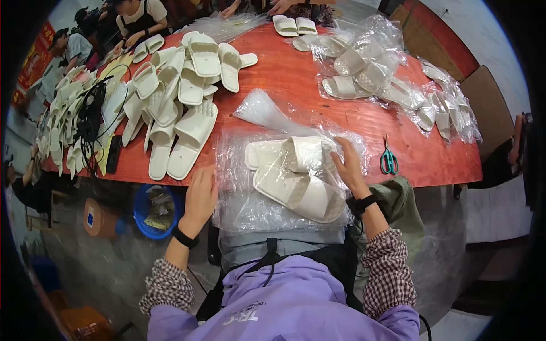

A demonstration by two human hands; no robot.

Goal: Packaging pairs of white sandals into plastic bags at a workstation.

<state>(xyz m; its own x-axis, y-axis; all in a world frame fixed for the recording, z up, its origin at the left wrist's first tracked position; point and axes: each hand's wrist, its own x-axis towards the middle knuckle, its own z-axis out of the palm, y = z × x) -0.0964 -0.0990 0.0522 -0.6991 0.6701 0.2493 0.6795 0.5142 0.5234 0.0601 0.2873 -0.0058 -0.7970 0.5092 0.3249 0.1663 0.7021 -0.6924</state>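
Observation:
A pair of cream slippers (284, 184) lies in a clear plastic bag, on a stack of clear bags (244, 213) at the table's front edge and over my lap. Their strap ends point right. At the toe of the upper slipper is my right hand (350, 165), thumb and fingers apart, touching the bagged pair from the right. My left hand (200, 193) lies along the left edge of the stack, fingers stretched out; its fingertips are partly hidden. Just beyond the pair, a bunch of clear plastic (261, 111) fans out on the table.
Loose cream slippers (190, 119) are heaped at left on the red table (273, 68). Bagged slippers (369, 65) lie at far right. Green-handled scissors (389, 162) rest right of my hand. A black phone (114, 154), cables and a blue bin (153, 213) are at left. Other people work across the table.

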